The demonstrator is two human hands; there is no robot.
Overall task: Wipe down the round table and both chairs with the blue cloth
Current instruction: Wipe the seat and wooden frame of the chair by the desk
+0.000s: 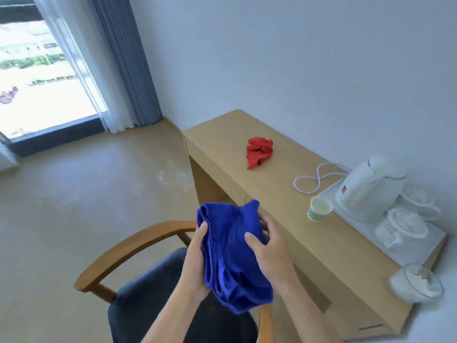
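- Blue cloth (pixel 231 253), bunched into loose folds, hangs in the air between both hands above the chair (pixel 138 290).
- Left hand (pixel 195 258) grips the cloth's left edge, thumb on the front and fingers curled behind it.
- Right hand (pixel 269 248) clamps the cloth's right side, thumb pressed into the fabric and fingers wrapped round the back.
- Nothing is being wiped at this moment: the cloth touches neither the chair nor the desk (pixel 279 194), so I judge the hands are gathering or folding it ready for use.
- Only one chair shows, with a curved wooden arm and a dark seat, directly under the cloth; the round table and the second chair are out of view, and I cannot tell whether any of them has been wiped.
- On the desk to the right lie a red rag (pixel 259 152), a paper cup (pixel 319 207) and a white kettle (pixel 368 186) on a tray, all well apart from the hands.
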